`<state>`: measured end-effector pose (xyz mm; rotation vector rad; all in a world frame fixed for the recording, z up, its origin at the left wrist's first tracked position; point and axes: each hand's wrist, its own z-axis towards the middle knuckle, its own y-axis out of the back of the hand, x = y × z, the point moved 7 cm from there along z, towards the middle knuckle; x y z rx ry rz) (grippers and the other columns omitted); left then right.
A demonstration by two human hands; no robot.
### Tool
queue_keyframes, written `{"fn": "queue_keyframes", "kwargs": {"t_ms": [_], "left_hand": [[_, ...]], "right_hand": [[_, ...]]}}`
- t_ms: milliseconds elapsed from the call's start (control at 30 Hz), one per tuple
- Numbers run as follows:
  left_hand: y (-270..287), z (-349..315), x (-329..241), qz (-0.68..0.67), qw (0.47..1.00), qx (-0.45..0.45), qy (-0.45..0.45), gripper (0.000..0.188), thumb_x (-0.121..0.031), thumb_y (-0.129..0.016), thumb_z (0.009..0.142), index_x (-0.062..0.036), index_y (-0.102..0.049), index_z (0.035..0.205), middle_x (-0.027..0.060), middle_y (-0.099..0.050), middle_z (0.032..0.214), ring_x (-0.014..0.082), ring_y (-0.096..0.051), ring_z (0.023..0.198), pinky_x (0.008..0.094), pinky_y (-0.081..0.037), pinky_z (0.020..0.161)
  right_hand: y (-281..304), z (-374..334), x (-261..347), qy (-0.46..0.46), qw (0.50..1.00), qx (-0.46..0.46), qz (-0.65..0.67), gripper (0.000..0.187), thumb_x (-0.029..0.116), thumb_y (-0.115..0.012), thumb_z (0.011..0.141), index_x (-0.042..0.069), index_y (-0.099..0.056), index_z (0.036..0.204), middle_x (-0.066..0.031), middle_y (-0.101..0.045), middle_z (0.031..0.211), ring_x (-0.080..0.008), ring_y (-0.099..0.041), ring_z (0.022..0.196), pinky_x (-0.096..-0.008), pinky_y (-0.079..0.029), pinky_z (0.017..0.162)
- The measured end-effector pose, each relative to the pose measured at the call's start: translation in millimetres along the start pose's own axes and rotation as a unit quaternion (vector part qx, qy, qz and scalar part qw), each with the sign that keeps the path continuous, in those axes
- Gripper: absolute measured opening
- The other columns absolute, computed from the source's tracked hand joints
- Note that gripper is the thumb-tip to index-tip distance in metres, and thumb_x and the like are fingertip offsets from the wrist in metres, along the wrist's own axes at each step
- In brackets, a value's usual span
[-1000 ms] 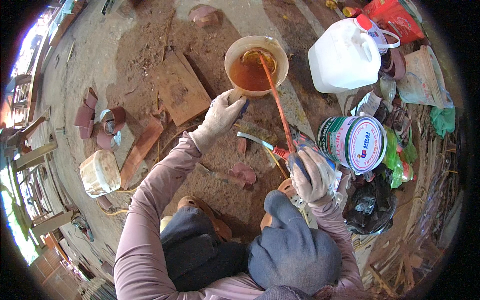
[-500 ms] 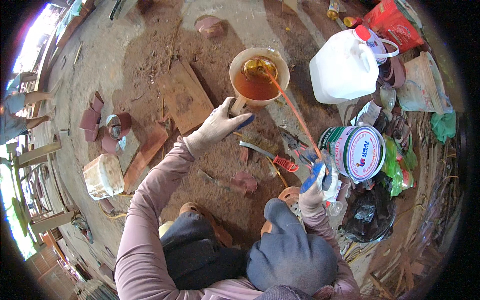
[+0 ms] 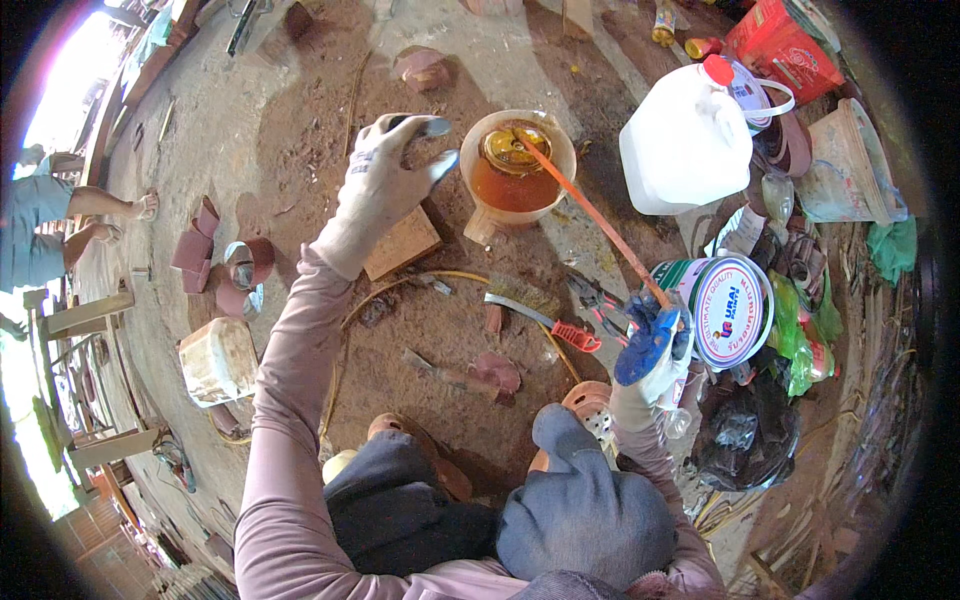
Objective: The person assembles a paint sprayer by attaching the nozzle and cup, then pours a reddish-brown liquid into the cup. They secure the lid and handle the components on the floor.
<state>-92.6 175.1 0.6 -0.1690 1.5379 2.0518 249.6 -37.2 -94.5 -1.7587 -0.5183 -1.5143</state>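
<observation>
A pale plastic dipper (image 3: 482, 228) with a short handle stands on the ground ahead of me, holding amber-brown liquid (image 3: 512, 192). My left hand (image 3: 385, 170), in a white glove with blue fingertips, hovers just left of it, thumb and fingers apart and nothing between them. A long reddish-brown stick (image 3: 597, 218) slants from the dipper to my right hand (image 3: 652, 352). That gloved hand closes round the stick's near end. The far end meets a round, gold-coloured thing (image 3: 508, 150) in the liquid; I cannot make out its kind.
Right of the dipper stand a white jug (image 3: 685, 145) and a paint can (image 3: 728, 312). A red-handled brush (image 3: 545, 322) and pliers (image 3: 595, 303) lie nearer. A wooden board (image 3: 402, 245) lies under my left wrist. Another person's legs (image 3: 95, 205) show far left.
My left hand has let go of the dipper's handle and moved up and left, its fingers spreading. My right hand still grips the stick, having shifted slightly right.
</observation>
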Motion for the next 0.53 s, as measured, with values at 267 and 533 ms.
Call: {"fn": "queue_keyframes", "kwargs": {"t_ms": [267, 533], "left_hand": [[-21, 26, -19, 0.133, 0.988, -0.005, -0.083, 0.044, -0.038, -0.081, 0.080, -0.0166, -0.074, 0.118, 0.0136, -0.064, 0.127, 0.0373, -0.053, 0.124, 0.0483, -0.043, 0.107], [-33, 38, -12, 0.117, 0.991, 0.063, -0.028, 0.052, -0.043, -0.081, 0.080, -0.0259, -0.069, 0.127, 0.0139, -0.056, 0.142, 0.0447, -0.038, 0.141, 0.0573, -0.034, 0.114]], "right_hand": [[1, 12, -25, -0.059, 0.981, 0.024, 0.183, 0.027, 0.018, -0.064, 0.101, 0.000, -0.061, 0.122, -0.0166, -0.072, 0.103, -0.0271, -0.073, 0.088, -0.0403, -0.062, 0.079], [16, 18, -76, -0.167, 0.938, 0.037, 0.302, 0.033, 0.022, -0.068, 0.099, 0.005, -0.060, 0.126, -0.0151, -0.072, 0.106, -0.0271, -0.071, 0.094, -0.0414, -0.061, 0.082]]}}
